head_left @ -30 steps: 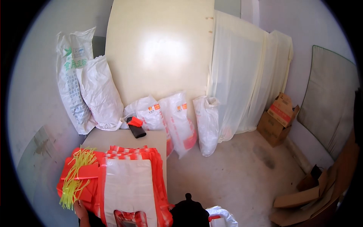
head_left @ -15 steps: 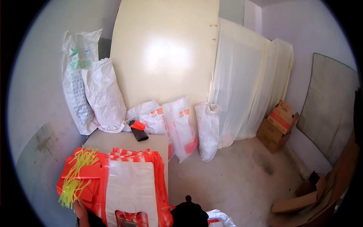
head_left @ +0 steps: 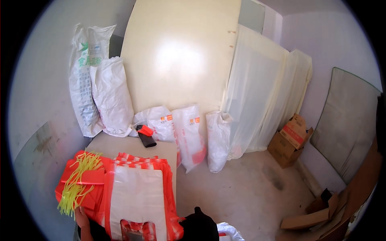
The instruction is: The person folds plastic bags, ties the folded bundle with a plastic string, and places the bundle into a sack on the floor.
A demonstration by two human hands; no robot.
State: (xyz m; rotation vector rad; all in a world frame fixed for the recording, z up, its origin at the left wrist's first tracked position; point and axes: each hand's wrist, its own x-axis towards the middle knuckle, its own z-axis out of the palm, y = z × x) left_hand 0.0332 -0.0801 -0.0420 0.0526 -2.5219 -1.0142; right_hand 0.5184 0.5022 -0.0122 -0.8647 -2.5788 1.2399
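Note:
My left hand (head_left: 81, 218) is at the lower left, its fingertips against the lower end of a bunch of yellow-green strips (head_left: 73, 188). Whether it grips them is hard to tell. Those strips lie across folded red bags (head_left: 93, 176). Right beside them is a thick stack of red-edged bags with a whitish middle (head_left: 136, 190) and a handle cut-out near the bottom. A black item (head_left: 147, 139) with a red piece on it lies at the table's far edge. Dark clothing hides the area right of the stack, and my right hand does not show.
The table (head_left: 116, 145) stands at lower left. White sacks (head_left: 112, 96) lean behind it, with more plastic sacks (head_left: 190, 138) on the floor. Cardboard boxes (head_left: 287, 146) stand at the right wall, flattened cardboard (head_left: 305, 220) at lower right. A silvery bag (head_left: 230, 231) is at bottom centre.
The view has tilted and shifted, so the room sits differently in the frame. My left hand stays by the lower end of the strips, and the bags keep their arrangement.

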